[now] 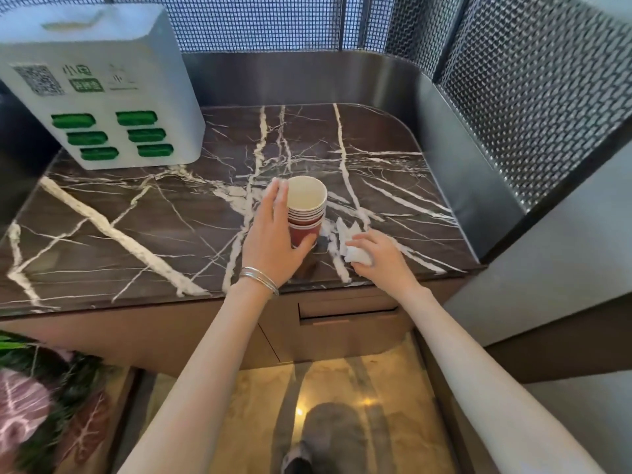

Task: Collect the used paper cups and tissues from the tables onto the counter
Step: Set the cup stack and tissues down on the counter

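My left hand [273, 241] wraps thumb and fingers round the upright stack of red paper cups [306, 213] over the marble counter [136, 217]. My right hand [383, 258], just beside it, pinches a crumpled tissue [357, 254] against the counter.

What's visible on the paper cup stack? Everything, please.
The stack of paper cups is several nested cups, about five rolled white rims showing one above another. Outer walls are red; the top cup's inside is white and looks empty. It stands roughly upright near the front of the dark veined marble counter; its base is hidden, so contact cannot be confirmed. The left hand grips it, fingers on its left side, thumb across the lower wall. The tissue to its right lies apart.
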Available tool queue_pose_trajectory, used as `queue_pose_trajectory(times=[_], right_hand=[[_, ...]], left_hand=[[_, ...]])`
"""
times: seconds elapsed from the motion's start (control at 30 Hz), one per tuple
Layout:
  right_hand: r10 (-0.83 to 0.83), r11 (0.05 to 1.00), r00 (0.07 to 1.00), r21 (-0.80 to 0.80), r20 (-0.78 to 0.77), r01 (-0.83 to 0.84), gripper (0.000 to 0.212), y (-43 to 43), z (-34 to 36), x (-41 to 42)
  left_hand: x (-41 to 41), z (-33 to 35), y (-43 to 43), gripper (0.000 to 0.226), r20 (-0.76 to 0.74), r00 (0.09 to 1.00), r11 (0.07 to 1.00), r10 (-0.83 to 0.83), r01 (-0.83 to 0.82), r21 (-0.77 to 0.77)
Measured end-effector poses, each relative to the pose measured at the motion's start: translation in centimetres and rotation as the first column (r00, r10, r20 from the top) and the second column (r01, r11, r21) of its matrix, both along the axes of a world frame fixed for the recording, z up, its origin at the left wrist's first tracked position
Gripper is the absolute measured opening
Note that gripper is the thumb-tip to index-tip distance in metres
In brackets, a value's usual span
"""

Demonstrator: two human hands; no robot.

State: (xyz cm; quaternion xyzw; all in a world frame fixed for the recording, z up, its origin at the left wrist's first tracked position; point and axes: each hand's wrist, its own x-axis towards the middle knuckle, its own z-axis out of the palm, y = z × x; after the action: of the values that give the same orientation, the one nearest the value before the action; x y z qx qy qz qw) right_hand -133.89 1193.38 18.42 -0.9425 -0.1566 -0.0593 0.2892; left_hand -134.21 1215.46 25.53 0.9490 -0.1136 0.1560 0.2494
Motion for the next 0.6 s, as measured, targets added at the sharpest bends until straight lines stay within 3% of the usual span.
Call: queue_pose_trajectory(times=[0.17,0.3,0.43,0.6], right_hand=[[0.013,0.998,0.998,0.055,-0.057,-0.01,0.035,-1.3,0.8,-4.0],[0.017,0.989,0.992,0.147,-0.128,0.002,0.034,-2.4,1.2,-8.8],[0.0,0.987,0.974,0.155,-0.225,0.035,0.036,-3.6,-0.8,-11.9],[0.007,0.993,0.957,0.113,-0.291,0.027,0.038,-3.3,-6.7,-11.4]], left_hand=[[-6.0,-1.4,0.4,0.081,0.008,0.999,0.998,0.052,-0.052,0.033],[-9.8,-4.0,-0.2,0.062,-0.078,0.995,0.985,-0.055,0.067,0.157],[-10.2,-6.5,-1.0,0.064,-0.179,0.975,0.937,-0.133,0.182,0.299],[-9.0,-10.3,-1.0,0.066,-0.097,0.986,0.911,-0.135,0.162,0.38]])
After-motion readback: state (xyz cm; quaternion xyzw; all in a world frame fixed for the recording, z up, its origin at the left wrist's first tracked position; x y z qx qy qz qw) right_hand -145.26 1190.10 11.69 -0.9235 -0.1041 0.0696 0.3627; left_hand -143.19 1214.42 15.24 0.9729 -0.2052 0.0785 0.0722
